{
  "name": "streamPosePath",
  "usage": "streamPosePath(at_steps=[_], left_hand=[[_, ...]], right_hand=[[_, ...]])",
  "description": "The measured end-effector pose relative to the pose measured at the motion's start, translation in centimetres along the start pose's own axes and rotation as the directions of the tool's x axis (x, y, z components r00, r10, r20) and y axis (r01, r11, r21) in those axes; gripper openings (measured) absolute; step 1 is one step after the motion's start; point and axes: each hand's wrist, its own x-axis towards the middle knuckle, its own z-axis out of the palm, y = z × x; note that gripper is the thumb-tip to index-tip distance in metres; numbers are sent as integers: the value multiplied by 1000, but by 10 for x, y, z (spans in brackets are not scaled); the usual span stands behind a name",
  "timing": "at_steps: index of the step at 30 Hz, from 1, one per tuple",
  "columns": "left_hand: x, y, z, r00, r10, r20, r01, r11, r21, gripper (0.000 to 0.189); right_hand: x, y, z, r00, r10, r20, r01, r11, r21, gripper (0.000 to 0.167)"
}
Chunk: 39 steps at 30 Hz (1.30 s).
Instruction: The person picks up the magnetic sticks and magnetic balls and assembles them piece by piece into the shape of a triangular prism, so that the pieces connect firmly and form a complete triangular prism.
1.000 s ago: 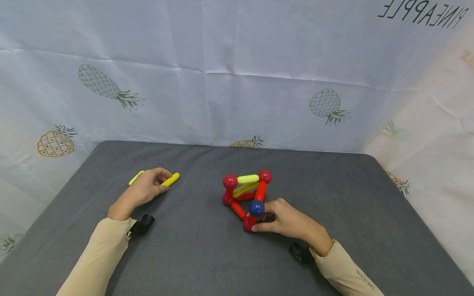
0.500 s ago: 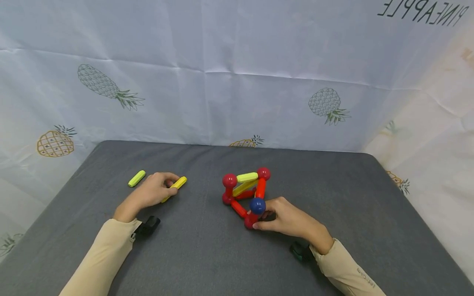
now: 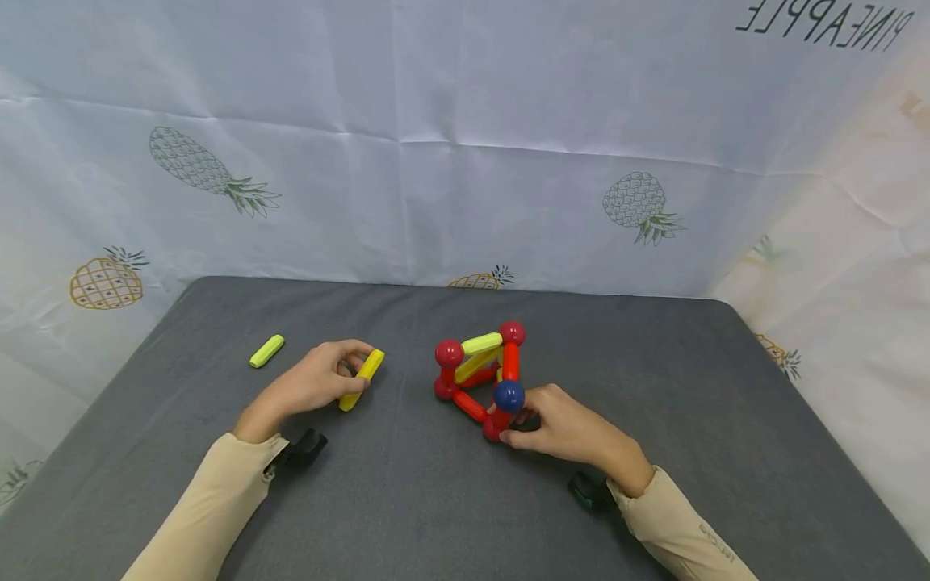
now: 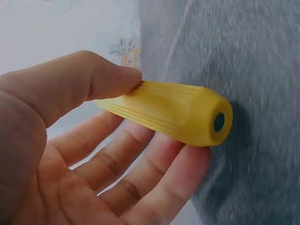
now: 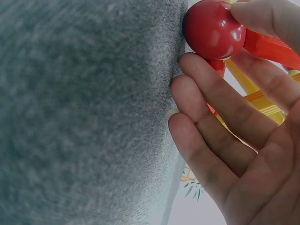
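My left hand pinches a yellow magnetic rod between thumb and fingers. Its round end, with a dark centre, shows in the left wrist view, close to the table. A frame of magnetic rods and balls stands right of it, with red balls at several corners and a blue ball at the near upper corner. A pale yellow-green rod bridges two upper red balls. My right hand holds the frame's near lower corner, thumb on the red ball; the other fingers partly hide red and yellow rods behind it.
A loose yellow-green rod lies on the grey tabletop, left of the left hand. A white pineapple-print cloth hangs behind the table. Dark wrist cameras sit at both cuffs.
My left hand has moved right with the yellow rod, exposing the loose yellow-green rod. The rod has turned steeper. My right hand keeps its hold while the frame's near corner has shifted slightly away.
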Motion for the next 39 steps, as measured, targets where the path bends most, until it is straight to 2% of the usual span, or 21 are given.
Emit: streamPosePath(at_steps=[11,18,29,39], left_hand=[[0,13,11,998,36,43,-31,994,-102,49],[0,18,18,998,45,54,-36,985,-169,49],[2,26,29,997,62,53,-51,982,-184,44],[2,35,44,994,85,69,-65,965,-254,34]], right_hand=[[0,0,1,1000,-20,-4,20,1000,-3,24],[0,-2,2,1000,18,-5,-18,999,-26,29],[1,-4,3,1000,29,-6,-29,999,-42,27],[0,-3,3,1000,20,-6,-20,999,-30,25]])
